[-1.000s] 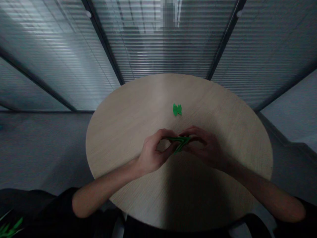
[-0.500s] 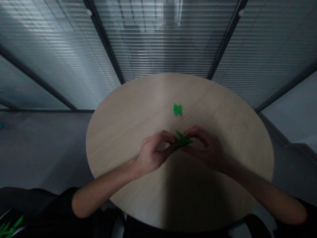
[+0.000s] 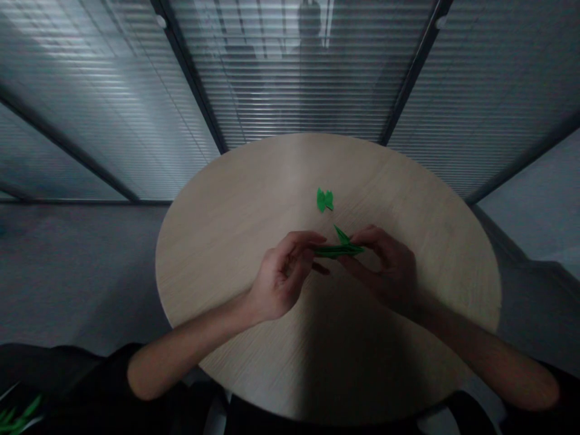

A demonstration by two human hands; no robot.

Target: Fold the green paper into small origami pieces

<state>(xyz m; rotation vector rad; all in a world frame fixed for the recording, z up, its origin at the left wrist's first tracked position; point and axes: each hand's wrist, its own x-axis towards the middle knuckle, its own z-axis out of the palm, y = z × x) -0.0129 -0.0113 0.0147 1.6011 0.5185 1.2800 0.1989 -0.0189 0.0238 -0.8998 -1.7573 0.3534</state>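
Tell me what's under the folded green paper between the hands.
Under the folded green paper, held by the left hand and right hand, the pale round tabletop shows, partly shaded. The hands themselves cover the tabletop directly below them.

The round desk point(image 3: 217, 260) has a pale, fine-grained wood finish, smooth and satin, though it could be laminate rather than solid wood. The folded green paper point(image 3: 339, 250) and the small green paper piece point(image 3: 324, 200) both look matt and crisp; in this dim light, their exact sheen is hard to judge. Behind the desk, glossy glass panels point(image 3: 299, 84) show horizontal slatted blinds, held in dark metal frames point(image 3: 193, 78). The black sleeve point(image 3: 90, 374) is matt cloth, and the grey floor point(image 3: 77, 272) looks matt too.
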